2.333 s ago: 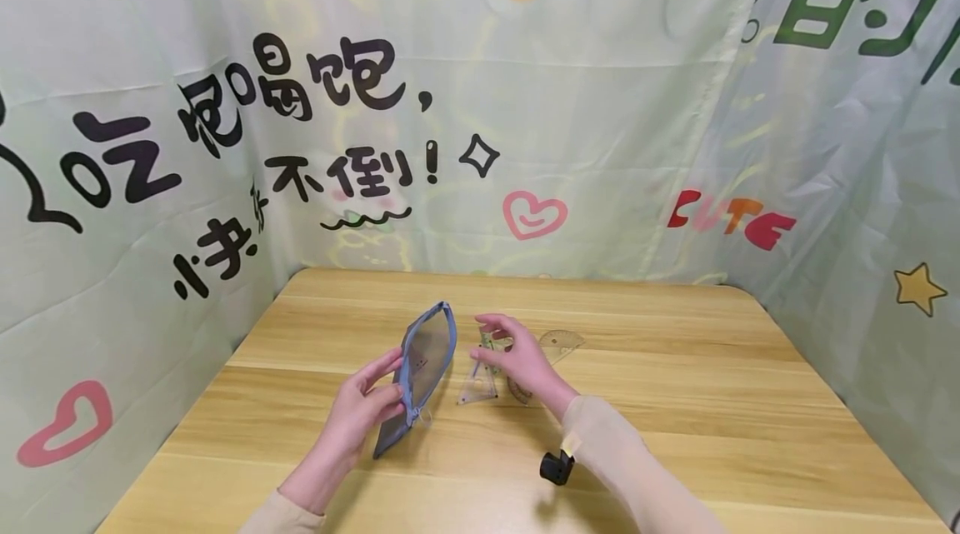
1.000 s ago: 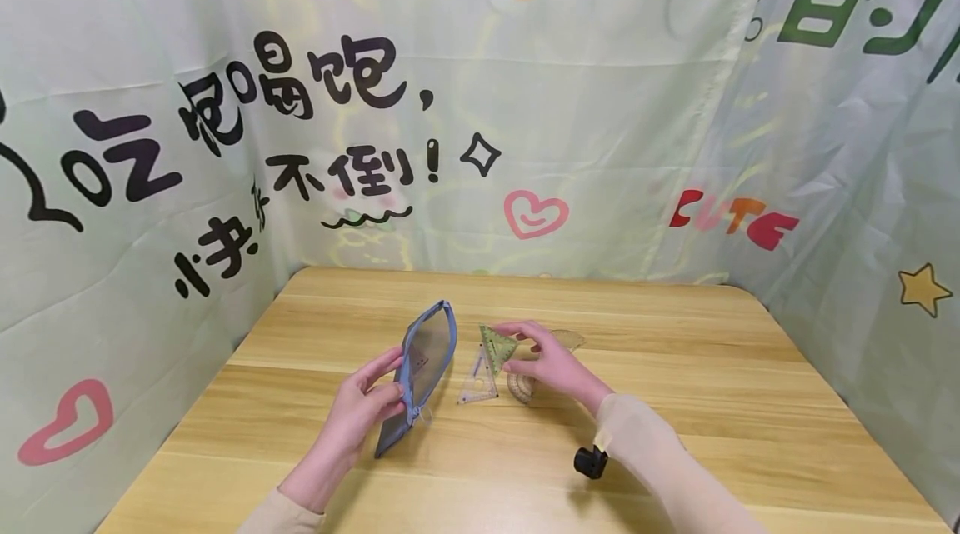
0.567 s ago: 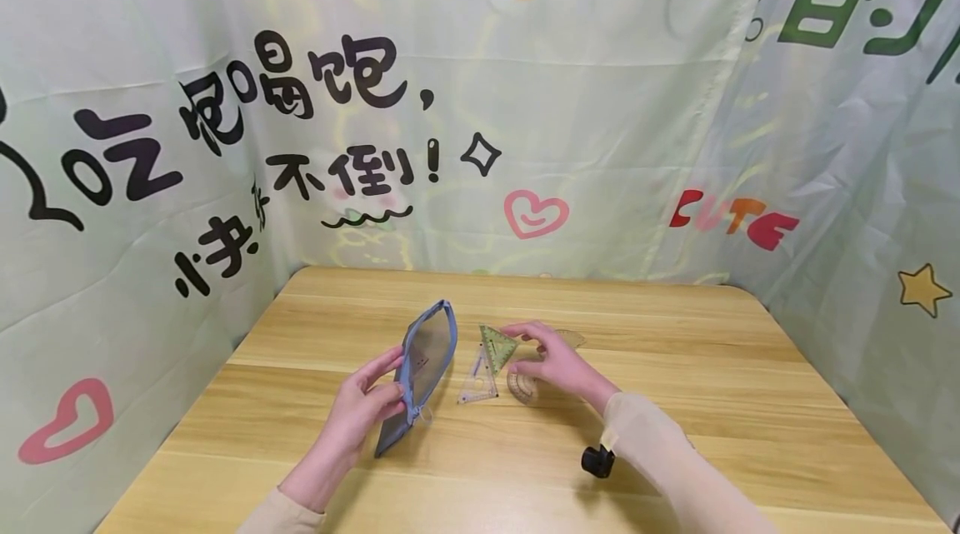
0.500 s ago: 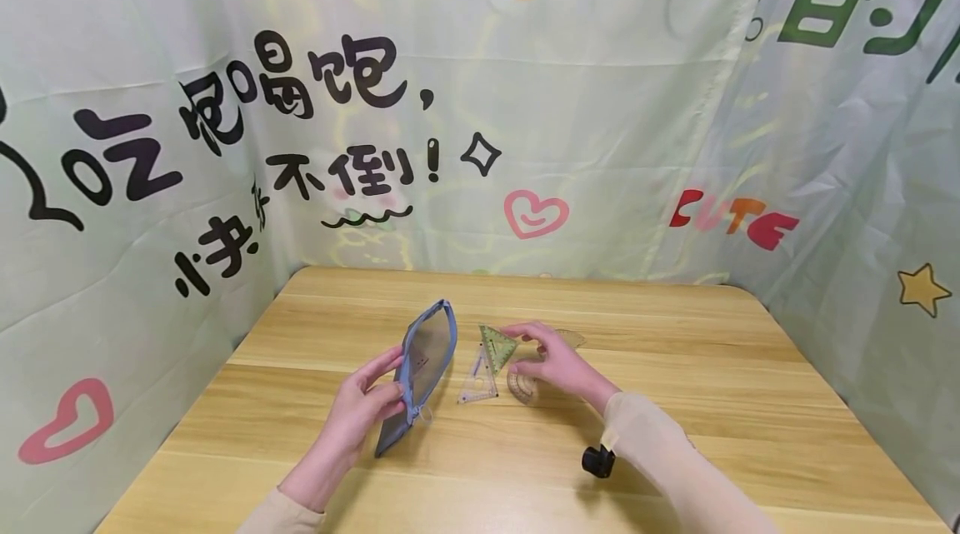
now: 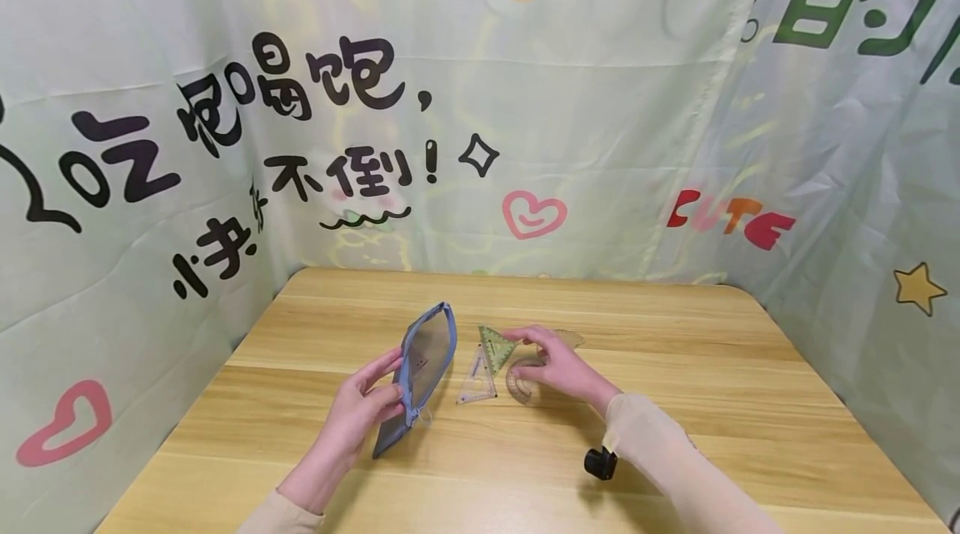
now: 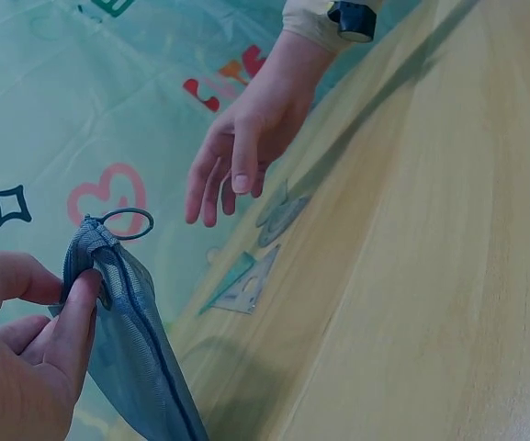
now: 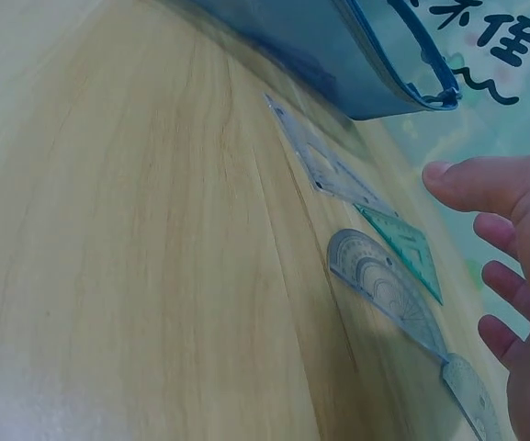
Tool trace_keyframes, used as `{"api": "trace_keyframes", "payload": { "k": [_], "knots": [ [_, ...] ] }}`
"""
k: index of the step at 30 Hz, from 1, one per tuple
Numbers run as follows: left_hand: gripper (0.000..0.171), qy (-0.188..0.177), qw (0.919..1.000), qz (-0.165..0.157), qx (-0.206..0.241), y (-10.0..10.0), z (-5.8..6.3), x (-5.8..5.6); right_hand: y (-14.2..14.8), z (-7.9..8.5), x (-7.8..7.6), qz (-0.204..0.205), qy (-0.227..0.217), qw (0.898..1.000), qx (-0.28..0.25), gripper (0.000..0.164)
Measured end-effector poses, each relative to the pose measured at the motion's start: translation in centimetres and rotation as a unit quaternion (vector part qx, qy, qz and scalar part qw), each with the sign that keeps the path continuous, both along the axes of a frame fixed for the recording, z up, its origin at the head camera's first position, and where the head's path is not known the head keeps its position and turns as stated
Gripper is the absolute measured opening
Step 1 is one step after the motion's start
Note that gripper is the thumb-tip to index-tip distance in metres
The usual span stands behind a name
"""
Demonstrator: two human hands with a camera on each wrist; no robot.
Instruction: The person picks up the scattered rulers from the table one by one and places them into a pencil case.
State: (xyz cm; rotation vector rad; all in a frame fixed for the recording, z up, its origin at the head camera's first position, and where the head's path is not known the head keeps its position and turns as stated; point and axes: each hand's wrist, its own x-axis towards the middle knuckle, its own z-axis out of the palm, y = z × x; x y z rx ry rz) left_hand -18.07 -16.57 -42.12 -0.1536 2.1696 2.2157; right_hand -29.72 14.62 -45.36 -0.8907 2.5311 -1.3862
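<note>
My left hand (image 5: 360,411) pinches the edge of a blue zip pouch (image 5: 429,359) between thumb and fingers, and the pouch stands on edge with its mouth gaping. A ring hangs from the pouch's zip end. My right hand (image 5: 558,366) hovers with loosely bent fingers and nothing in them, as the left wrist view also shows. Under and beside it lie a green set square (image 7: 410,250), a clear set square (image 7: 324,175), a clear protractor (image 7: 384,285) and a second protractor (image 7: 471,395). In the head view the right hand partly hides both protractors.
The wooden table (image 5: 675,334) is enclosed by printed cloth curtains (image 5: 600,142) at the back and sides. A small black camera (image 5: 600,462) sits at the right wrist, above the tabletop.
Over the earlier frames my right hand has shifted right, off the set squares, uncovering the green one. In the last half second it barely moves. The left hand and pouch stay put.
</note>
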Motion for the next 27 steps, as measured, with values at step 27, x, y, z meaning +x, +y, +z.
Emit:
{"api": "trace_keyframes", "payload": {
  "k": [27],
  "knots": [
    [0.062, -0.004, 1.0, 0.002, -0.001, 0.0, -0.2, -0.2, 1.4, -0.5, -0.1, 0.021, 0.013, 0.996, 0.084, 0.06]
  ]
}}
